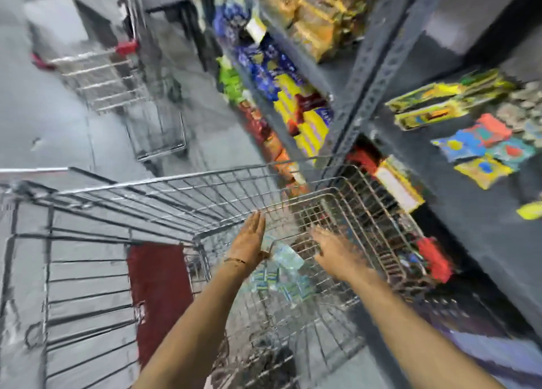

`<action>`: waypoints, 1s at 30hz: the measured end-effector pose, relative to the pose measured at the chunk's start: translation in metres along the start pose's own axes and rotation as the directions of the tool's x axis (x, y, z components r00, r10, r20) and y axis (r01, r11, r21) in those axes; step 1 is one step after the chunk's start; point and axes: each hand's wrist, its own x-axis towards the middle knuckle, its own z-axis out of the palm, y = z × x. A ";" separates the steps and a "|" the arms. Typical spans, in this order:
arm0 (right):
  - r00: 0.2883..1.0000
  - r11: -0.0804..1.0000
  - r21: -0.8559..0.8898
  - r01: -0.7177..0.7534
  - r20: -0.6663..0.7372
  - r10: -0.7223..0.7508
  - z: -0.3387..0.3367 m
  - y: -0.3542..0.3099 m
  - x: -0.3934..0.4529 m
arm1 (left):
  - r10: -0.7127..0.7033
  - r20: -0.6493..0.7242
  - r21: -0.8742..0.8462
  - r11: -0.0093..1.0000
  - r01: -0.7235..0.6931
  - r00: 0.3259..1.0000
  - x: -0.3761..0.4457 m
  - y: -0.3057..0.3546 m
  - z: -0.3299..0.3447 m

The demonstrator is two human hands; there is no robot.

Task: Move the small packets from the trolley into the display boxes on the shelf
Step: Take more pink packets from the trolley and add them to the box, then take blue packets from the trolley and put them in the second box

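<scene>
Frame heavily blurred. Wire-mesh trolley (205, 201), steel, basket long axis running lower left to upper right toward the shelf (481, 212). Left hand (249, 239) flat, fingers extended, grasping nothing. Small packets (281, 274), glossy, pale blue-green, lie heaped in the basket between both hands; count and orientation indeterminable. Right hand (334, 250) spread, empty, above them.

Single head cam, wide-angle, tilted, looking steeply down from close above the trolley (205, 201); shelf (410, 66) along right, aisle floor left. Motion-blurred.
</scene>
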 end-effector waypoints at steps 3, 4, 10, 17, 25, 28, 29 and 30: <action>0.977 0.977 -0.144 0.155 0.170 -0.130 0.054 0.007 0.059 | -0.031 0.054 0.044 0.999 0.029 0.998 0.025 -0.032 0.042; 0.955 0.952 -0.199 0.231 0.236 -0.182 0.068 0.011 0.074 | -0.020 0.072 0.052 0.999 0.016 0.997 0.035 -0.039 0.056; 0.856 0.753 -0.439 0.491 0.402 -0.325 0.139 0.036 0.117 | 0.142 0.215 0.165 0.970 -0.179 0.966 0.080 -0.063 0.113; 0.884 0.825 -0.376 0.421 0.374 -0.281 0.150 0.046 0.127 | 0.153 0.215 0.082 0.981 -0.174 0.965 0.096 -0.075 0.131; 0.978 0.955 -0.247 0.162 0.171 -0.121 0.151 0.039 0.126 | 0.023 0.148 -0.057 0.998 -0.015 0.989 0.103 -0.064 0.135; 0.987 0.964 -0.231 0.129 0.123 -0.102 0.146 0.033 0.122 | 0.029 0.122 -0.080 0.997 -0.020 0.992 0.097 -0.060 0.128; 0.989 0.967 -0.228 0.112 0.117 -0.087 0.141 0.030 0.120 | 0.030 0.118 -0.087 0.996 -0.019 0.993 0.094 -0.059 0.125; 0.991 0.972 -0.217 0.091 0.115 -0.067 0.135 0.027 0.117 | 0.032 0.111 -0.095 0.995 -0.021 0.993 0.090 -0.056 0.120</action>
